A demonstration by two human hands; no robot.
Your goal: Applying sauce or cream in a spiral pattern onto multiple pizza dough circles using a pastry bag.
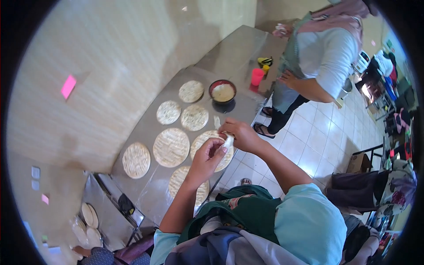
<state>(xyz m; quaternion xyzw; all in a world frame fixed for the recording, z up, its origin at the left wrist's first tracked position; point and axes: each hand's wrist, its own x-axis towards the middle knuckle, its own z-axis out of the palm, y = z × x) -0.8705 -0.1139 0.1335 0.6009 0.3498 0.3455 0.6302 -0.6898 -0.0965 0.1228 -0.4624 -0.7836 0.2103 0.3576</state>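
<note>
My left hand (209,159) pinches a small soft white piece (228,140) between thumb and fingers. My right hand (241,134) grips the upper end of that piece; whether it is dough or something else is unclear. Below both hands is a large round flat dough base (200,142), partly hidden by them. Another large base (171,147) lies left of it, and one more (179,182) sits partly behind my left forearm. A small white scrap (217,122) rests on the metal table just beyond my right fingers.
The steel table (228,49) runs along the wall. On it are a bowl of pale food (223,92), a pink cup (257,77), several smaller rounds (194,118) and an oval-looking base (136,160). A person in an apron (318,56) stands at the table's right edge.
</note>
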